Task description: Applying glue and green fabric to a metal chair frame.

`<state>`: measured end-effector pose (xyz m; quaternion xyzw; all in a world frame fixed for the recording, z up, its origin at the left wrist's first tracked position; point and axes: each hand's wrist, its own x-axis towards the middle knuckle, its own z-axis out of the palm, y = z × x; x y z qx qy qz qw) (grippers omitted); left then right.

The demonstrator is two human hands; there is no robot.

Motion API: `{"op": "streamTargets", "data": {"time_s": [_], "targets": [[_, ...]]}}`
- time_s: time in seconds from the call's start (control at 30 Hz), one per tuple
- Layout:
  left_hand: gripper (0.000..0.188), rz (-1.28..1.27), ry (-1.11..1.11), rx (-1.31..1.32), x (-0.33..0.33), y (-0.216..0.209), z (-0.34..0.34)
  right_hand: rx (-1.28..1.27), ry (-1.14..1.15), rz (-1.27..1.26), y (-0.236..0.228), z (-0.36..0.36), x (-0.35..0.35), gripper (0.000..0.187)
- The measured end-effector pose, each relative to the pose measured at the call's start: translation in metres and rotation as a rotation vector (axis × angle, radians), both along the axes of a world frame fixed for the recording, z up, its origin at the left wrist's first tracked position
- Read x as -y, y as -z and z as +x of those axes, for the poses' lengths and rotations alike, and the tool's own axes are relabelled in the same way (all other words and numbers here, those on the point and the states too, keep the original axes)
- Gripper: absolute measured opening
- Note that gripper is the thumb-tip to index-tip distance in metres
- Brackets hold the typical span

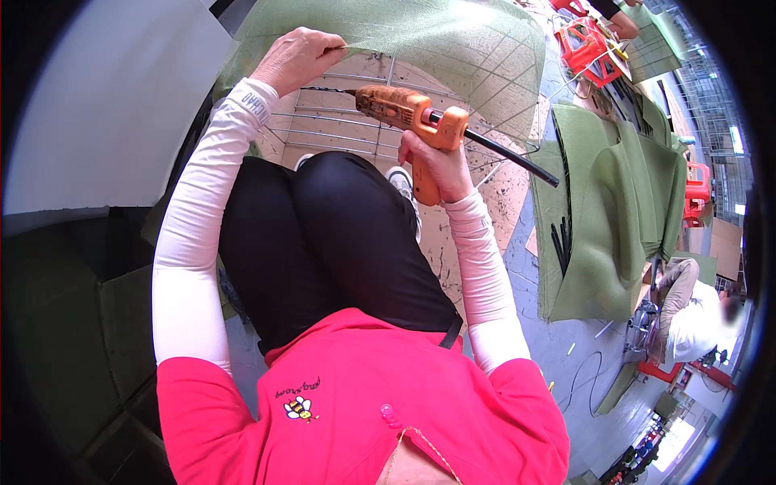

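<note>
My right hand (444, 164) grips the handle of an orange glue gun (396, 107), its front part stained dark. A long black glue stick (517, 160) juts from the back of the gun toward the right. The nozzle points left, over a metal wire frame (356, 133) in front of my knees. With thumb and fingers together, my left hand (299, 61) pinches the near edge of a sheet of green mesh (404, 32). That sheet covers the far part of the frame, and wires show through it.
Under the frame lies a tan board (493, 212) with dark spots. A stack of green sheets (602, 218) stands at the right, with black sticks (561, 242) on it. Red stools (588, 52) and another person (695, 323) are farther right. A white panel (105, 105) rises on the left.
</note>
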<state>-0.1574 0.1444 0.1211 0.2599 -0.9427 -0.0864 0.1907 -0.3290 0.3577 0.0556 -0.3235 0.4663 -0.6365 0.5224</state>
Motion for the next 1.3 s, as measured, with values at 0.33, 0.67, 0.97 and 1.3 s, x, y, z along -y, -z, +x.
{"op": "streamTargets", "data": {"time_s": [0.33, 0.67, 0.97, 1.3], "targets": [[0.024, 0.011, 0.004, 0.008, 0.000, 0.000, -0.001, 0.027, 0.003, -0.004, 0.001, -0.003, -0.006, 0.020], [0.025, 0.004, -0.001, 0.005, -0.001, -0.001, -0.002, -0.077, -0.026, 0.026, 0.002, -0.007, -0.009, 0.028], [0.025, 0.041, -0.026, 0.027, -0.001, 0.000, -0.003, 0.005, 0.038, 0.010, 0.003, -0.007, -0.012, 0.018], [0.026, 0.035, -0.018, 0.041, 0.000, -0.001, -0.002, -0.022, 0.043, 0.039, 0.004, -0.009, -0.015, 0.019]]}}
